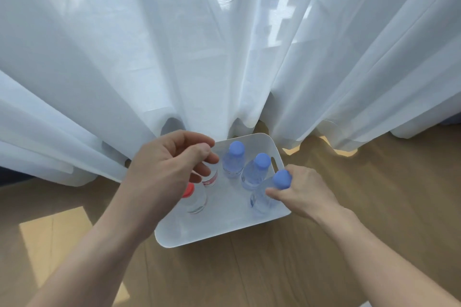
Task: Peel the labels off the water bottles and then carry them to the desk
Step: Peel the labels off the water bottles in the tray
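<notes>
A white bin (249, 228) stands on the wooden floor with several clear water bottles upright in it. My right hand (303, 193) grips the neck of the nearest blue-capped bottle (264, 200) at the bin's right side. Two more blue-capped bottles (233, 162) (255, 173) stand behind it. My left hand (169, 164) curls its fingers over the top of a bottle with a red-and-white label (210, 180), hiding its cap. A red-capped bottle (195, 200) stands in front of that one, partly under my left wrist.
Sheer white curtains (224, 57) hang down to the floor right behind the bin and brush its far rim. Wooden floor (249, 276) spreads in front and to the right. A sunlit patch lies on the floor at the left.
</notes>
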Available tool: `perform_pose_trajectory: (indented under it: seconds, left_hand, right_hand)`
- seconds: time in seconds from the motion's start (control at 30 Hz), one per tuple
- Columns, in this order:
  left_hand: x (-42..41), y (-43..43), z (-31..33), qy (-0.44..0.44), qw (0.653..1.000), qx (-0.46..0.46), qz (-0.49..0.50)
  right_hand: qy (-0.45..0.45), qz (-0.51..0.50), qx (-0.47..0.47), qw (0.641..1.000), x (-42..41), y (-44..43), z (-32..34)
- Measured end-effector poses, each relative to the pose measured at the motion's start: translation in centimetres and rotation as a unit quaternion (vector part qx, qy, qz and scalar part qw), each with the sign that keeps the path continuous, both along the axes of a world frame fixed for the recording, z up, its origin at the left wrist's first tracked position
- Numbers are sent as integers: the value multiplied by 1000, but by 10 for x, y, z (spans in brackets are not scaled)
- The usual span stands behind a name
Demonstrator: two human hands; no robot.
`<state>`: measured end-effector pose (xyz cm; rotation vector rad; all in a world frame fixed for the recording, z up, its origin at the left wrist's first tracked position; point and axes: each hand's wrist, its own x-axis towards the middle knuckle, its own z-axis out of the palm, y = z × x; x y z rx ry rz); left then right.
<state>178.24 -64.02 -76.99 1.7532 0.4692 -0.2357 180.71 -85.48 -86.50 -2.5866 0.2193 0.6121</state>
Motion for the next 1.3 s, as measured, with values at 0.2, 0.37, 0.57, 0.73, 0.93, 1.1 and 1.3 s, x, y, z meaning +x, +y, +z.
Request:
perform_pose_trajectory:
  seconds: [0.2, 0.37, 0.57, 0.73, 0.93, 1.1, 1.3]
  left_hand:
    - [4, -4, -5, -3, 998, 2, -65]
    - [0, -1, -5, -68, 985, 68, -141]
    - [-9, -4, -11, -178, 938, 239, -177]
    - [-15, -6, -13, -223, 912, 299, -173]
    - [-17, -3, -9, -235, 910, 302, -159]
    - [-11, 9, 3, -86, 984, 152, -42]
    - [-3, 29, 4, -14, 994, 94, 47]
  right_hand:
    - [-36, -180, 409, 894, 7, 2, 69]
    - [-10, -259, 664, 701, 19, 38, 81]
    - [-28, -347, 661, 665, 18, 51, 83]
    - [-23, -363, 643, 674, 15, 53, 78]
    - [-49, -356, 621, 697, 14, 59, 77]
    - [-52, -319, 587, 742, 8, 60, 83]
    - [33, -254, 671, 695, 8, 52, 98]
